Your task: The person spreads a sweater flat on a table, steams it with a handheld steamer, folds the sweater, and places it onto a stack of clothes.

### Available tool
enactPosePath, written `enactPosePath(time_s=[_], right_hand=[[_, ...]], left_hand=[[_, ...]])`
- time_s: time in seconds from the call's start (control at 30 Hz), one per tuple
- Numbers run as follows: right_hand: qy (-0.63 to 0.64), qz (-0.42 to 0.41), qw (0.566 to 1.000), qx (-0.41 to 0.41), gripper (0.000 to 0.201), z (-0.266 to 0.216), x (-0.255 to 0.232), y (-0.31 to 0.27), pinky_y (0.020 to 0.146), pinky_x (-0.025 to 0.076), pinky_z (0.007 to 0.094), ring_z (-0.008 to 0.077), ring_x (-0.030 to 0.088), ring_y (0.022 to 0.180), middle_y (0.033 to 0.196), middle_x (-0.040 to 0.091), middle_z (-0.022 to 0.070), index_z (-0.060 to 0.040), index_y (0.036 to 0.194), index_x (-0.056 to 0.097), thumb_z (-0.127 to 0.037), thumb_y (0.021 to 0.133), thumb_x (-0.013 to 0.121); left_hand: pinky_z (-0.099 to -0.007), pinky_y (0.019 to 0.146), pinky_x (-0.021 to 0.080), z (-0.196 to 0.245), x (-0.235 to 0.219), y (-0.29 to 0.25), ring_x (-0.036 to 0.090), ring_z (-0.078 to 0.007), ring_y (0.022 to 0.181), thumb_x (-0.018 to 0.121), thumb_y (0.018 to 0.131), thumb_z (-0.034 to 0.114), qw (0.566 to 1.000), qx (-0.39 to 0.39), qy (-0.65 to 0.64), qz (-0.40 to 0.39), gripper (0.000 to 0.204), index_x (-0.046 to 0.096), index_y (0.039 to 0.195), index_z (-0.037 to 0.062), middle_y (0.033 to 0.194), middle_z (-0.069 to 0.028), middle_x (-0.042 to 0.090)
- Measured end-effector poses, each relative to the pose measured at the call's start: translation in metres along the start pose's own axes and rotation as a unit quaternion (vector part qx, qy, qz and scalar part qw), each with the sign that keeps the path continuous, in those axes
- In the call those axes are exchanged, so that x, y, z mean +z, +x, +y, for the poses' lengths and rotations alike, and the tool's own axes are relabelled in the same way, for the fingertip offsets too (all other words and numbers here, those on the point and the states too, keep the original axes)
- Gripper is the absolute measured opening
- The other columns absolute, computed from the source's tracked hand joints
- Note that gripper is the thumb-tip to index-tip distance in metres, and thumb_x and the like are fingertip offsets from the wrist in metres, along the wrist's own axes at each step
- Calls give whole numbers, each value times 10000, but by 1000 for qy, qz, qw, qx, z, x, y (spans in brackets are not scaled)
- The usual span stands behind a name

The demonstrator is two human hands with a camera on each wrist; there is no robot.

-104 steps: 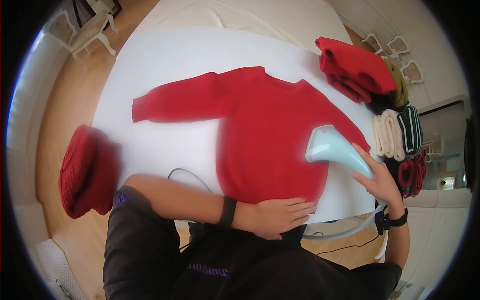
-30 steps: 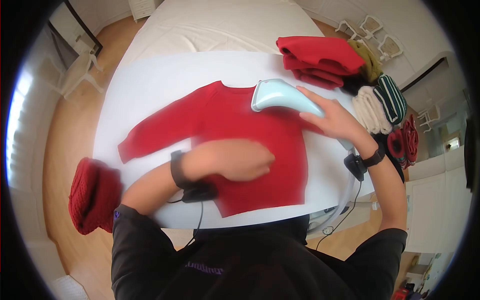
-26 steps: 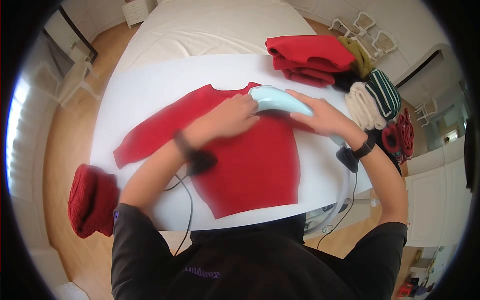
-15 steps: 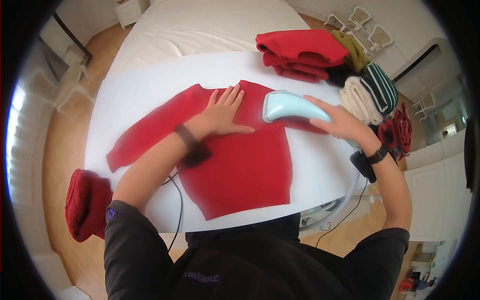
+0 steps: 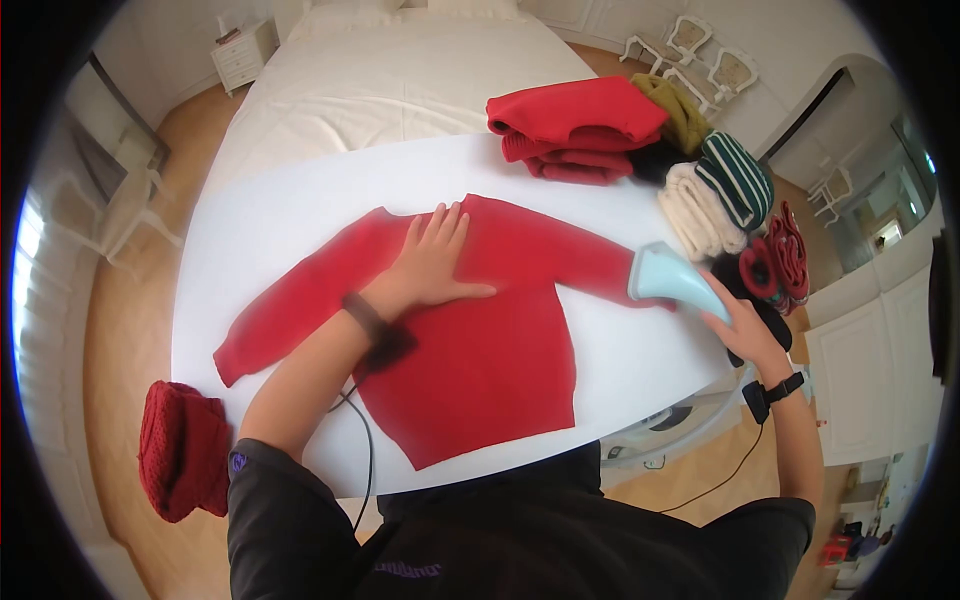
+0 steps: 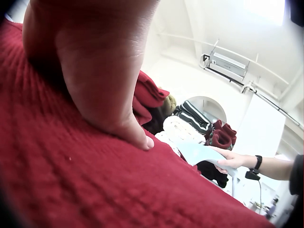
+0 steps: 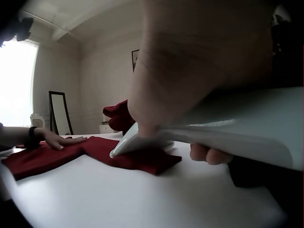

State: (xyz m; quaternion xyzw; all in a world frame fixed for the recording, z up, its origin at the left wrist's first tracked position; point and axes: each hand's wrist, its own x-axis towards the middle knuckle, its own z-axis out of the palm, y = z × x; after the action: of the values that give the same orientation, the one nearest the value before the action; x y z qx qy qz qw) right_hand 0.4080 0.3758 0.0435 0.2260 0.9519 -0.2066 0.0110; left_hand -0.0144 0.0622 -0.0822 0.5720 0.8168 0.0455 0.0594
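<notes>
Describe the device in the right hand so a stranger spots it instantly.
On the white board, a red sweater lies spread. At the cuff end of one sleeve, the right hand grips the device: glossy, curved and pale blue, unlike the folded clothes nearby.

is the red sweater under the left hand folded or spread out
Spread out: the sweater lies flat on the white board, both sleeves extended sideways.

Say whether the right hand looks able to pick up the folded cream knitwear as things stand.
Probably not: the right hand grips the pale blue steamer, though the cream knitwear lies nearby.
</notes>
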Motion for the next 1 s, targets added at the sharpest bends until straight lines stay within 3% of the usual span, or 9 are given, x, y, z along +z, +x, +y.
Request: enactPosePath(time_s=[0.07, 0.3, 0.43, 0.5, 0.63, 0.77, 0.83, 0.9, 1.0], right_hand=[[-10, 24, 1000, -5, 731, 1, 2, -11, 882, 560, 439, 522, 701, 941, 1010, 716, 308, -165, 1658, 377, -215, 991, 670], [4, 41, 999, -22, 733, 3, 7, -14, 906, 557, 438, 505, 722, 957, 1026, 726, 307, -165, 1659, 379, -218, 987, 669], [39, 102, 994, -17, 733, -37, 13, -3, 930, 548, 421, 480, 733, 994, 1093, 730, 290, -159, 1664, 370, -185, 988, 654], [84, 130, 988, -22, 731, -64, 23, 3, 912, 555, 438, 517, 718, 968, 1065, 724, 313, -177, 1666, 370, -204, 997, 663], [35, 56, 993, -103, 764, -105, 42, 14, 876, 551, 457, 517, 716, 952, 989, 724, 309, -171, 1681, 322, -227, 1005, 673], [55, -27, 989, -132, 756, -127, 54, 30, 863, 557, 477, 510, 723, 922, 962, 722, 311, -154, 1676, 331, -239, 1009, 675], [62, -38, 985, -158, 751, -138, 56, 38, 854, 561, 481, 506, 727, 904, 952, 724, 312, -147, 1674, 335, -240, 1010, 675], [29, -81, 992, -88, 768, -156, 46, 45, 1046, 516, 455, 521, 676, 1158, 1302, 682, 327, -113, 1670, 336, -140, 979, 671], [30, -73, 992, -98, 759, -150, 48, 56, 1039, 519, 468, 519, 679, 1151, 1271, 692, 325, -105, 1664, 342, -142, 982, 672]], left_hand=[[-603, 1316, 92, -1, 2, 2, 25, -422, 1650, 539, 815, 953, 1000, 3, -1, 6, 1400, 100, 1686, -52, 1762, -286, 83], [-583, 1321, 86, -7, 2, 8, 46, -409, 1652, 538, 826, 943, 1000, 18, -7, 11, 1382, 131, 1680, -65, 1768, -272, 85], [-540, 1333, 100, -19, 3, 17, 50, -396, 1653, 525, 836, 940, 998, 39, -34, 31, 1360, 168, 1672, -71, 1767, -269, 86], [-513, 1319, 200, -11, 3, 8, 178, -424, 1628, 552, 927, 820, 996, 54, -7, 74, 1193, 243, 1650, -77, 1736, -300, 189], [-489, 1232, 382, 62, -30, -55, 446, -467, 1487, 585, 1048, 523, 989, 145, 32, -8, 825, 369, 1595, -56, 1604, -342, 422], [-611, 1282, 219, 106, 0, -116, 212, -457, 1611, 565, 1038, 618, 945, 318, -44, -64, 925, 316, 1638, -40, 1699, -342, 233], [-638, 1282, 161, 110, 9, -128, 152, -449, 1627, 559, 1026, 654, 940, 334, -40, -63, 974, 288, 1648, -45, 1716, -335, 184], [-665, 1283, 103, 110, 14, -133, 91, -440, 1643, 552, 1013, 689, 932, 354, -36, -65, 1023, 261, 1657, -51, 1734, -327, 135], [-667, 1283, 66, 110, 20, -137, 74, -442, 1645, 533, 1003, 724, 927, 365, -53, -66, 1074, 225, 1662, -66, 1735, -329, 132]])
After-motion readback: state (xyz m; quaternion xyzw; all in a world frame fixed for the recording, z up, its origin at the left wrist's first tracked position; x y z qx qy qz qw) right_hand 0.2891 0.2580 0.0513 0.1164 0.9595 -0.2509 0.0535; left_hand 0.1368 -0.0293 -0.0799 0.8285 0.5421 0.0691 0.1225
